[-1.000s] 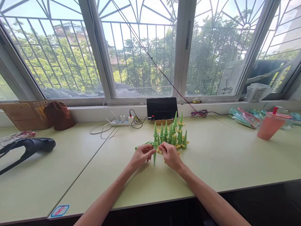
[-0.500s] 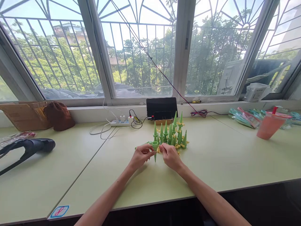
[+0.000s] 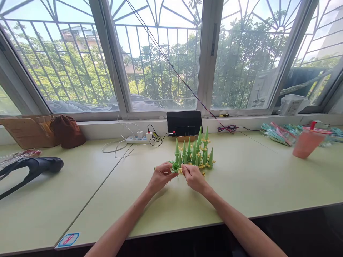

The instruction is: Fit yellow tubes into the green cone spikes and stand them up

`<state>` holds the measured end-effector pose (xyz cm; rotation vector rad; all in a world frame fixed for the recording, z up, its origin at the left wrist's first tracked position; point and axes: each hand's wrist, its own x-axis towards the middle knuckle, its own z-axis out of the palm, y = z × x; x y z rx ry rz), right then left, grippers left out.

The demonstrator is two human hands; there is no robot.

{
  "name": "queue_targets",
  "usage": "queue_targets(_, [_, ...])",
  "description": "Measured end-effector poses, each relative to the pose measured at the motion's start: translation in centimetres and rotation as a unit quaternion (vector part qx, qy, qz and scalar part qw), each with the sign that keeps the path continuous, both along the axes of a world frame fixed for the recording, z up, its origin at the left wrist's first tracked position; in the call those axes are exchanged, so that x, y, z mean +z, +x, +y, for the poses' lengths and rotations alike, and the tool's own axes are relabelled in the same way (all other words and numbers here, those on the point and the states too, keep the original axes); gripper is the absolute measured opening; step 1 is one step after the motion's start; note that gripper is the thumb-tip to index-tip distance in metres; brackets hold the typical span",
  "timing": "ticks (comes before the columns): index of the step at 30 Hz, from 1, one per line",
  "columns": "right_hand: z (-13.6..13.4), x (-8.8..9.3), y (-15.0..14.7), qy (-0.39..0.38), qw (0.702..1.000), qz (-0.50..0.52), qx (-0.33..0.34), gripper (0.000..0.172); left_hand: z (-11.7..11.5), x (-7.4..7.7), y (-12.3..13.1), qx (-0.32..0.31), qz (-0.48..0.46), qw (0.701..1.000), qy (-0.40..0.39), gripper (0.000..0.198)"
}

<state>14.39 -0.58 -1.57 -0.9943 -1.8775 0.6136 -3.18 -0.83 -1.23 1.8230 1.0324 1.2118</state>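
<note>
My left hand [image 3: 160, 178] is closed on a green plastic plant watering spike [image 3: 175, 167]. Its round open socket tilts towards me, and the pointed end shows a little below the fingers. Right beside the socket, my right hand [image 3: 195, 177] is curled in a pinch. What its fingers hold, if anything, is hidden. Just behind both hands stands a cluster of similar green spikes [image 3: 189, 151], points up, with small yellow valves [image 3: 208, 165] on their sides. More green parts lie partly hidden behind my left hand.
Behind the cluster a black tablet [image 3: 184, 121] leans by the window ledge. A power strip [image 3: 138, 138] with cables lies left of it. At the right are a pink cup [image 3: 308, 142] and plastic packets [image 3: 278, 134]; at the left, a brown pouch [image 3: 68, 132] and a black strap-like object [image 3: 40, 166].
The spike in my left hand has tipped, so its socket now faces me and its point shows less. My right hand has stayed almost in place.
</note>
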Motion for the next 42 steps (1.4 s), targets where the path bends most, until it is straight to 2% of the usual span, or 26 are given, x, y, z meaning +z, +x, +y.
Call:
queue_targets(13, [0.3, -0.2, 0.1, -0.076, 0.994, 0.026, 0.07, 0.05, 0.0, -0.2, 0.2, 0.028, 0.013, 1.0, 0.005, 0.03])
queue_targets(16, [0.3, -0.2, 0.1, -0.079, 0.994, 0.026, 0.074, 0.049, 0.1, -0.4, -0.1, 0.02, 0.022, 0.999, -0.021, 0.038])
queue_targets(20, [0.3, -0.2, 0.1, -0.08, 0.994, 0.02, 0.076, 0.05, 0.1, -0.3, -0.3, -0.025, 0.006, 0.997, -0.07, 0.047])
queue_targets(24, [0.3, -0.3, 0.2, -0.083, 0.993, 0.02, 0.079, 0.049, -0.2, 0.5, -0.3, -0.049, -0.021, 0.993, -0.107, 0.045])
queue_targets(29, [0.2, -0.1, 0.3, -0.08, 0.992, 0.024, 0.089, 0.048, -0.5, 1.3, -0.2, -0.035, -0.065, 0.988, -0.136, 0.04])
queue_targets(36, [0.3, 0.0, 0.2, -0.056, 0.994, 0.012, 0.088, 0.044, -0.6, 1.2, -0.3, -0.053, -0.076, 0.989, -0.116, 0.042])
queue_targets(42, [0.4, -0.3, 0.3, -0.057, 0.996, -0.001, 0.075, 0.043, -0.4, 0.9, -0.5, -0.038, -0.069, 0.992, -0.097, 0.045])
